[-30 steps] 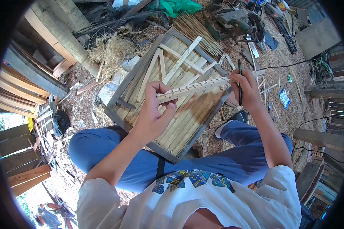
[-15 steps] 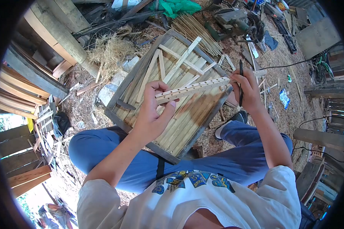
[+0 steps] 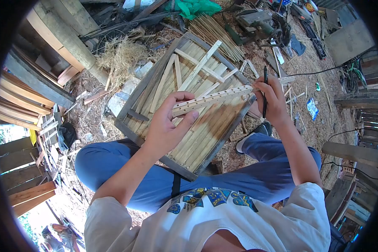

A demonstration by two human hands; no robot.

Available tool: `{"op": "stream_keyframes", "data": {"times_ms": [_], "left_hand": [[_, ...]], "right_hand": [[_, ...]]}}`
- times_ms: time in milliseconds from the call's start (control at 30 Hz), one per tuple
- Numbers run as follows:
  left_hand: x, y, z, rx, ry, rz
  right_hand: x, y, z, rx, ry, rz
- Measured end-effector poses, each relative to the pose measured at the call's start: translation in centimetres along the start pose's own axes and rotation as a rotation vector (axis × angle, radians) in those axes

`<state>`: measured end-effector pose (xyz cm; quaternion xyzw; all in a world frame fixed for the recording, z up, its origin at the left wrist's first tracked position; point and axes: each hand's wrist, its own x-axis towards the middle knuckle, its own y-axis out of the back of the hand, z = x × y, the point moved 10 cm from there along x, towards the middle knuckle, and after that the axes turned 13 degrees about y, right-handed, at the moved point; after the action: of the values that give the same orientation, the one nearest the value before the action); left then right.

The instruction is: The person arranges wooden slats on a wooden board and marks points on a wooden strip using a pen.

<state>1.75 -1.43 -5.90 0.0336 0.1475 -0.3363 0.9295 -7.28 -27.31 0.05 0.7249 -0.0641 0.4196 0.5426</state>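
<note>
A pale wooden strip with rows of small dark holes (image 3: 216, 99) spans between my two hands, above a slatted wooden panel. My left hand (image 3: 171, 119) is closed around its near end, thumb along the lower edge and fingers over the top. At the other end, my right hand (image 3: 271, 100) grips the strip and also has a thin black pen (image 3: 265, 90) between its fingers, pointing roughly up and down in view. Beneath them, the slatted wooden panel (image 3: 189, 161) in a dark frame lies across my lap, with several loose light wooden sticks (image 3: 200, 65) on it.
Wood shavings cover the ground. Beyond the panel lie a bundle of thin sticks (image 3: 217, 37), a green machine or vise (image 3: 256, 25) and a green plastic sheet (image 3: 195, 7). Curved boards (image 3: 25, 98) stand at left. Another person (image 3: 59, 237) is at the lower left.
My left hand has shifted slightly, its thumb a little further right along the strip. The strip appears slightly turned. My right hand and the pen have hardly moved.
</note>
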Motion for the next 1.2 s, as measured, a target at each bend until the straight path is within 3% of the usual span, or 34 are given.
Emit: {"op": "stream_keyframes", "data": {"times_ms": [233,533,633,1200], "left_hand": [[0.2,0.4,0.0,0.112,-0.037,0.029],[0.3,0.2,-0.6,-0.039,0.054,-0.029],[0.2,0.1,-0.2,-0.080,0.004,-0.033],[0.1,1.2,-0.6,-0.135,0.054,0.058]], "right_hand": [[-0.1,-0.1,0.0,-0.004,0.001,0.005],[0.2,0.3,-0.1,-0.076,0.004,-0.010],[0.2,0.4,-0.1,-0.087,-0.002,-0.013],[0.5,3.9,2.4,-0.301,-0.062,0.045]]}}
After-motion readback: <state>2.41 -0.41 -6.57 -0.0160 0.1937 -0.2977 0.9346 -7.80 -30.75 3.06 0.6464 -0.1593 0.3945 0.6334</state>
